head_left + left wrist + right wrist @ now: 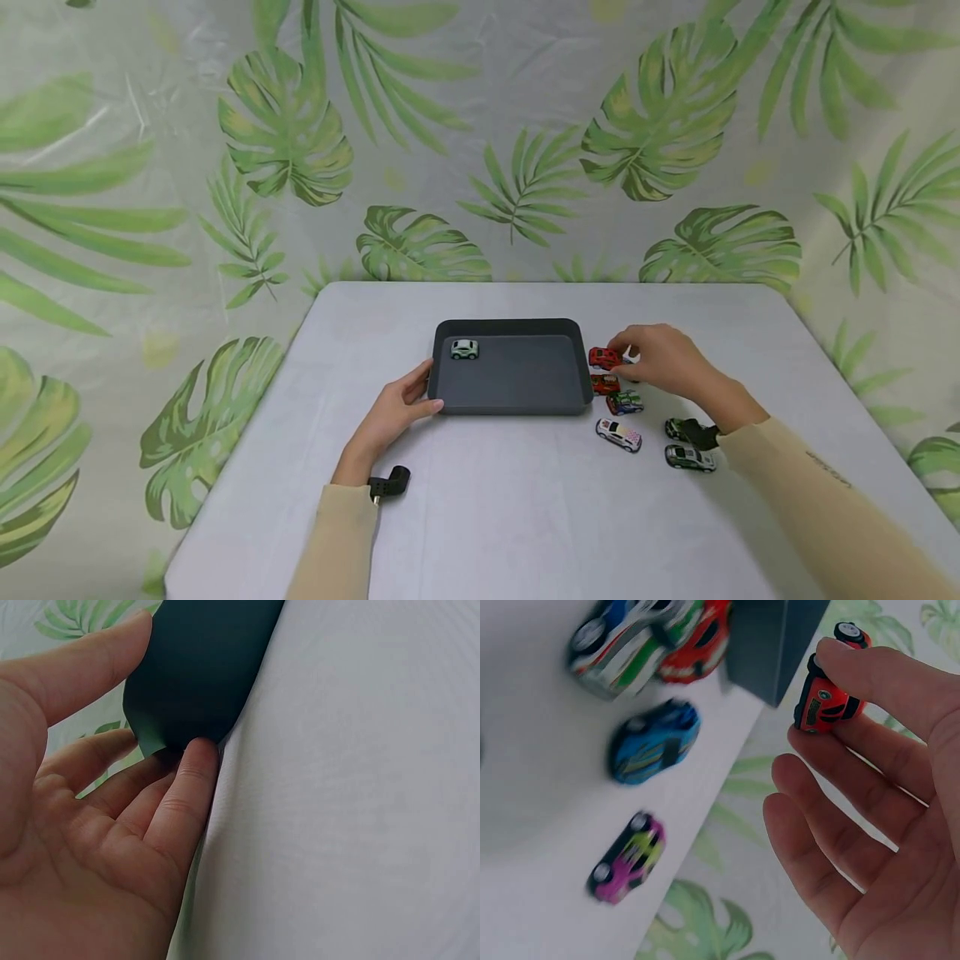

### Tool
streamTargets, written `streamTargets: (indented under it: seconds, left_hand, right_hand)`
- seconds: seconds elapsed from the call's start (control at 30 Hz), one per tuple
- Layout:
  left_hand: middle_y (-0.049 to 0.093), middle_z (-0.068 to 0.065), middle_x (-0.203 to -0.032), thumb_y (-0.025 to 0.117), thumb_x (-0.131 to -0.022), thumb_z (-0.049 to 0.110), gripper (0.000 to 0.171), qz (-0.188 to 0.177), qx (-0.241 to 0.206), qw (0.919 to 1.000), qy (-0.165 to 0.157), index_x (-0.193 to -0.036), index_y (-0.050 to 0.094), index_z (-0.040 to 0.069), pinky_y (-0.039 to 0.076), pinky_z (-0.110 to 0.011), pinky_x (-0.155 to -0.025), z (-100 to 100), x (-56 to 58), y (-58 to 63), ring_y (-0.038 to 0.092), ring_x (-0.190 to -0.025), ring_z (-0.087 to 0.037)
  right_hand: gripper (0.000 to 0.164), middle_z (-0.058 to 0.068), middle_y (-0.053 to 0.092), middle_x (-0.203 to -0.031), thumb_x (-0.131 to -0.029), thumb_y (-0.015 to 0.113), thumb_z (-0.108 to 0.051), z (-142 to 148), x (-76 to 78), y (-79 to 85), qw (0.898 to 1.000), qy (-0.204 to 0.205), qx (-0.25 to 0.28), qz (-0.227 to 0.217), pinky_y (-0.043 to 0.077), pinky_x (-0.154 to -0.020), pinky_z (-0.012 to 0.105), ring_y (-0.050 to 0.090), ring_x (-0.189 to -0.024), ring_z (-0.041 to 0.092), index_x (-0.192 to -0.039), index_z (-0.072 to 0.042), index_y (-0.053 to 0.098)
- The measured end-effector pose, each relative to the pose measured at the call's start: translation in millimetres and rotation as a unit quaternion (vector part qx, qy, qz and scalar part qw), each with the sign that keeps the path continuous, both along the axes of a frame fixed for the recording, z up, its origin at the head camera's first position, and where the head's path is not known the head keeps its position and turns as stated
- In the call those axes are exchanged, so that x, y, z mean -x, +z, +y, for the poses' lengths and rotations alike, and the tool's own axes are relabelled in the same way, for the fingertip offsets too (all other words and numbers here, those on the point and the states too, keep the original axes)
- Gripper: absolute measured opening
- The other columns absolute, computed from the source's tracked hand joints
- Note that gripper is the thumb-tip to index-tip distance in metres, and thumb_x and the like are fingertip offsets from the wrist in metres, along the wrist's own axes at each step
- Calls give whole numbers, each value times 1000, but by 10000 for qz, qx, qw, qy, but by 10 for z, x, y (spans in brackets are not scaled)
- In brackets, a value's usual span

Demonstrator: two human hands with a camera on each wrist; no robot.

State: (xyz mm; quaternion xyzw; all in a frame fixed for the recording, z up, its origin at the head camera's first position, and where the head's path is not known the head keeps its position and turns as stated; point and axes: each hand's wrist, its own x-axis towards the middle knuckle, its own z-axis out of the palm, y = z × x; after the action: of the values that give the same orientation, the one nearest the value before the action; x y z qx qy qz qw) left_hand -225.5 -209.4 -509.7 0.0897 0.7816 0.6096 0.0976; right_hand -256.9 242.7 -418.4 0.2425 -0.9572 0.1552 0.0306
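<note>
My left hand (393, 412) holds the grey tray (517, 379) at its front left corner. In the left wrist view the thumb lies on one side of the dark tray wall (202, 667) and the fingertips on the other. A small pale green toy car (464, 349) stands in the tray's back left part. Beyond the tray's right wall, my right hand (663, 360) pinches a red toy car (832, 697) between thumb and index finger, the other fingers spread loosely. Just in front of it, another red toy car (604, 384) sits close beside the tray.
Right of the tray lie more toy cars: a green and blue one (625, 403), a white one (618, 435), a dark green one (677, 428) and a silver one (690, 458). The right wrist view also has a blue car (656, 742) and a pink and yellow one (628, 859).
</note>
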Motion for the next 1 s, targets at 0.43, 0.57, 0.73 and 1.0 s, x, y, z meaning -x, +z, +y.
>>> streamTargets:
  seconds: [0.43,0.57,0.73,1.0]
  left_hand:
    - [35,0,-159,78,-90,17,81,-20,-24,10000,-10,-159,35,24,37,-35,-113,-18,11,-23,38,-143,-15]
    - [35,-1,-160,78,-91,18,81,-14,-65,10000,-50,-159,34,23,37,-35,-113,-8,0,-28,38,-143,-16]
    - [34,-2,-160,78,-91,18,81,4,-67,10000,-54,-159,35,24,37,-35,-112,-3,5,-26,38,-143,-16]
    - [35,-1,-160,78,-90,17,82,-11,-7,10000,-30,-159,34,22,37,-34,-112,-11,22,-11,37,-144,-17]
  right_hand:
    - [39,-3,70,-103,-84,84,-32,-544,191,-28,9992,246,-37,-325,54,-69,37,64,-89,19,-118,-16,75]
    - [39,-5,70,-98,-84,84,-34,-691,233,-17,9986,351,-39,-394,52,-67,35,60,-80,13,-118,-17,75]
    - [37,-7,69,-98,-84,84,-33,-880,301,37,9979,475,-18,-432,52,-68,34,59,-81,12,-116,-18,75]
    - [33,-7,68,-96,-82,85,-29,-1210,450,96,9962,783,-57,-373,52,-68,34,60,-80,12,-112,-17,77]
